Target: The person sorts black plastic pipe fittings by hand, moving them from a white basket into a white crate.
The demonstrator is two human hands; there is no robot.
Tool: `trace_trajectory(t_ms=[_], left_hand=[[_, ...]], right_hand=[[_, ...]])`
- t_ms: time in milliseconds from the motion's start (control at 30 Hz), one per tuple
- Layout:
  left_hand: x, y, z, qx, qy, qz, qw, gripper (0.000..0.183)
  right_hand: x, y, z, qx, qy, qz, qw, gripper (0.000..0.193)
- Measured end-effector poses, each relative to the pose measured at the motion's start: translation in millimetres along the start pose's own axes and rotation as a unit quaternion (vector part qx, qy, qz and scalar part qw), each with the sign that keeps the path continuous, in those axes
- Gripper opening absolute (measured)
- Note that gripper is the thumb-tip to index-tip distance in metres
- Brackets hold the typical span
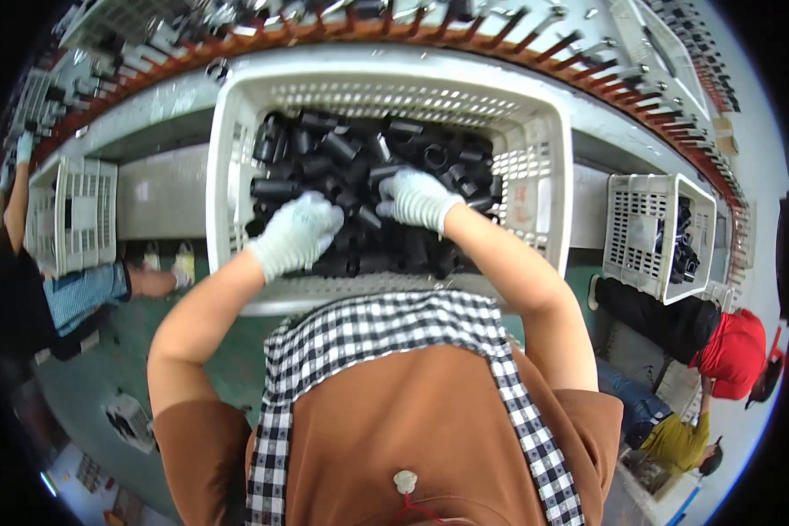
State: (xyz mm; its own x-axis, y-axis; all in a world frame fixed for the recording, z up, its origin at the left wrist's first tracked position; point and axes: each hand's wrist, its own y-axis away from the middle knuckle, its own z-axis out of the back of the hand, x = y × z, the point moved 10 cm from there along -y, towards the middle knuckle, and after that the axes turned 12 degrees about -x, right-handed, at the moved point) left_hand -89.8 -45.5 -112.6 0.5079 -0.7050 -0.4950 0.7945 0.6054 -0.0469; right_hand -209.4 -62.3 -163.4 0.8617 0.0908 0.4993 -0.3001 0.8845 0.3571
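A large white plastic crate (563, 175) stands before me, holding a heap of short black tubes (337, 147). Both my hands wear pale knitted gloves and reach down into it. My left hand (300, 232) is over the near left part of the heap, its fingers curled down among the tubes; what they hold, if anything, is hidden. To its right and a little farther in, my right hand (416, 200) has its fingers bent round a black tube (384, 174) lying at its fingertips. Other tubes lie loose at various angles around both hands.
Behind the crate runs a rack of reddish-brown pegs (500, 31) with metal parts. Another white crate (72, 215) stands at left, and a crate with black parts (649, 232) at right. Several people are nearby, one in a red top (735, 355).
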Motion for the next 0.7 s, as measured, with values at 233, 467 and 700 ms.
trace_trajectory(t_ms=[233,467,700], left_hand=[[5.0,-15.8,55.3,-0.13,0.203,0.187,0.952,0.028],[15.3,-29.0,60.3,-0.2,0.522,0.313,0.768,0.028],[7.1,-12.9,53.7,-0.184,0.589,0.325,0.716,0.028]], right_hand=[[-31.0,68.4,152.0,-0.306,-0.18,0.087,0.931,0.021],[-89.5,134.4,370.8,-0.617,0.091,-0.053,0.78,0.029],[-141.3,121.4,418.7,-0.551,0.158,-0.197,0.795,0.038]])
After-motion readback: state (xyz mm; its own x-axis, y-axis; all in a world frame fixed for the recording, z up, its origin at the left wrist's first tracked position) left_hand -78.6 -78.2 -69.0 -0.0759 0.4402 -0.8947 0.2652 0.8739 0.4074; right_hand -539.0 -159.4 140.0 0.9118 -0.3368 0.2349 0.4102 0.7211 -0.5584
